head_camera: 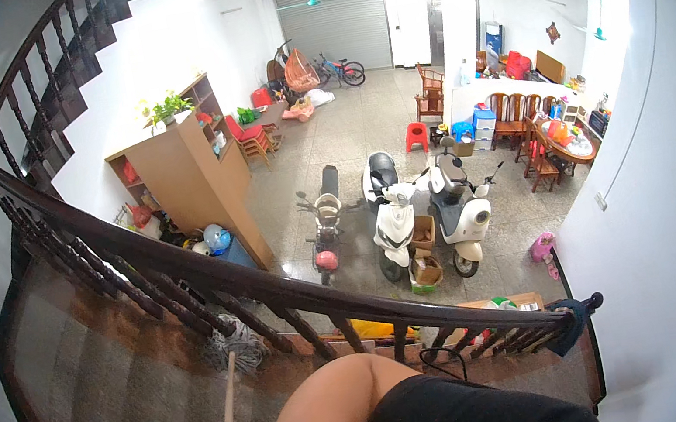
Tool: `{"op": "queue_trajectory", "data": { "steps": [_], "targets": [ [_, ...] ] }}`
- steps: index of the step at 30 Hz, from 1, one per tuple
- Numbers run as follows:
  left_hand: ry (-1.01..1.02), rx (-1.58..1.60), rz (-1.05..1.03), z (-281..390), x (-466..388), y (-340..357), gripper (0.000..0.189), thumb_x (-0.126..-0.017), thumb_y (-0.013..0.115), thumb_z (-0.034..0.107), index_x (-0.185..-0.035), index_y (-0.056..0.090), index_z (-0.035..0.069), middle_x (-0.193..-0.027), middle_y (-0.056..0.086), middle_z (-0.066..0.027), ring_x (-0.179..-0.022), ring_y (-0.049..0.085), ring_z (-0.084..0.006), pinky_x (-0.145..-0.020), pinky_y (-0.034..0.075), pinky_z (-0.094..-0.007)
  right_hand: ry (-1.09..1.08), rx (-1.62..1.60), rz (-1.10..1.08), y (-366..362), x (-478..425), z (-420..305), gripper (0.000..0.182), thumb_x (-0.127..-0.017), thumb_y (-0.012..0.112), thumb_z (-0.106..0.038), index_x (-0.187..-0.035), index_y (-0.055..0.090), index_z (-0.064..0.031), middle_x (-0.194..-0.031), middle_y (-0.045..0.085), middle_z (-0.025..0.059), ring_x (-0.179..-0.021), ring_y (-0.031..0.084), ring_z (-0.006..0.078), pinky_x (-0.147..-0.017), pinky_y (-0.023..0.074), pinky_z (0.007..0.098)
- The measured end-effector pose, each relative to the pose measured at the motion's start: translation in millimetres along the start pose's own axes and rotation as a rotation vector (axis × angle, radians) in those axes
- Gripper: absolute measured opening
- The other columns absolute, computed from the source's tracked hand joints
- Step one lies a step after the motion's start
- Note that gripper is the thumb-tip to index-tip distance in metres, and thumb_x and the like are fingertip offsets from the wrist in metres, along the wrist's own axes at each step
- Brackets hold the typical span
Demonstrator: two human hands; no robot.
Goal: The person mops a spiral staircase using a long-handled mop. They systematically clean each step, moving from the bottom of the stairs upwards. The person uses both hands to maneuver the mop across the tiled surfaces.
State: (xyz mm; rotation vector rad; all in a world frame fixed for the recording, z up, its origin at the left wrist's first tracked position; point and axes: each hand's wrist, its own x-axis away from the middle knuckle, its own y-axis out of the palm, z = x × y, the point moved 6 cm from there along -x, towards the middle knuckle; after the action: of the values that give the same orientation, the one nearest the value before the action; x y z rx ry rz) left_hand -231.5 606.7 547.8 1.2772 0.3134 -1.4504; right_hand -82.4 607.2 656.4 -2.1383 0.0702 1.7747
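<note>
Neither of my hands is in view. A bare bent limb (pixel 327 411) of mine comes in at the bottom edge, with black cloth (pixel 470 415) over its right part; whether it is an arm or a leg I cannot tell. Left of it, a mop's pale wooden handle (pixel 230 420) runs out of the picture at the bottom. Grey mop strings (pixel 239 346) rest on the stairs against the dark balusters. Above them curves the dark wooden handrail (pixel 298 293), with a dark cloth (pixel 565 327) draped near its right end.
Stone stairs (pixel 93 382) wind down the left side. Beyond the railing, on the floor below, stand a white scooter (pixel 394 222), several more two-wheelers, cardboard boxes (pixel 427 270) and a brown cabinet (pixel 185 189). A white wall (pixel 654 194) bounds the right side.
</note>
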Motion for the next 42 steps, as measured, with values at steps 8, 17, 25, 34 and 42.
{"op": "queue_trajectory", "data": {
  "steps": [8, 17, 25, 34, 42],
  "targets": [
    [0.004, 0.345, -0.049, -30, -12, 53, 0.013, -0.085, 0.052, 0.020, -0.085, 0.054, 0.007, -0.085, 0.052, -0.0102, -0.073, 0.051, -0.0156, -0.064, 0.042, -0.0263, 0.010, 0.044, 0.022, 9, 3, -18, 0.026, -0.089, 0.047, -0.014, -0.107, 0.054, 0.0027, -0.101, 0.055, 0.0227, -0.085, 0.057, 0.0320, -0.068, 0.0466, 0.0352],
    [0.252, 1.413, -0.043, -57, -13, 242, 0.014, -0.086, 0.052, 0.017, -0.094, 0.058, 0.007, -0.096, 0.055, -0.0116, -0.082, 0.054, -0.0140, -0.070, 0.045, -0.0241, -0.074, 0.234, 0.124, 39, 3, -86, 0.028, -0.089, 0.046, -0.013, -0.110, 0.055, 0.0037, -0.103, 0.055, 0.0253, -0.082, 0.059, 0.0328, -0.064, 0.0488, 0.0341],
    [0.309, 1.519, -0.062, -55, -12, 259, 0.017, -0.087, 0.052, 0.016, -0.098, 0.061, 0.007, -0.101, 0.058, -0.0118, -0.085, 0.057, -0.0120, -0.074, 0.047, -0.0231, -0.492, 0.083, 0.274, 11, 3, -81, 0.035, -0.087, 0.050, -0.022, -0.107, 0.054, 0.0065, -0.102, 0.053, 0.0226, -0.087, 0.055, 0.0311, -0.075, 0.0441, 0.0382],
    [0.071, 1.103, -0.024, -28, -19, 145, 0.012, -0.086, 0.052, 0.017, -0.086, 0.060, 0.008, -0.087, 0.059, -0.0097, -0.073, 0.056, -0.0122, -0.069, 0.049, -0.0260, -0.375, -0.008, 0.026, 27, 22, -67, 0.030, -0.085, 0.052, -0.013, -0.109, 0.051, 0.0059, -0.103, 0.050, 0.0195, -0.090, 0.051, 0.0305, -0.074, 0.0407, 0.0381],
    [-0.048, 0.172, -0.038, 2, -21, 2, 0.013, -0.084, 0.053, 0.018, -0.078, 0.058, 0.008, -0.076, 0.059, -0.0085, -0.064, 0.056, -0.0132, -0.064, 0.051, -0.0282, -0.484, 0.006, 0.251, 15, 16, -68, 0.038, -0.087, 0.049, -0.010, -0.119, 0.043, 0.0088, -0.114, 0.045, 0.0223, -0.106, 0.043, 0.0331, -0.087, 0.0350, 0.0390]
  ]
}}
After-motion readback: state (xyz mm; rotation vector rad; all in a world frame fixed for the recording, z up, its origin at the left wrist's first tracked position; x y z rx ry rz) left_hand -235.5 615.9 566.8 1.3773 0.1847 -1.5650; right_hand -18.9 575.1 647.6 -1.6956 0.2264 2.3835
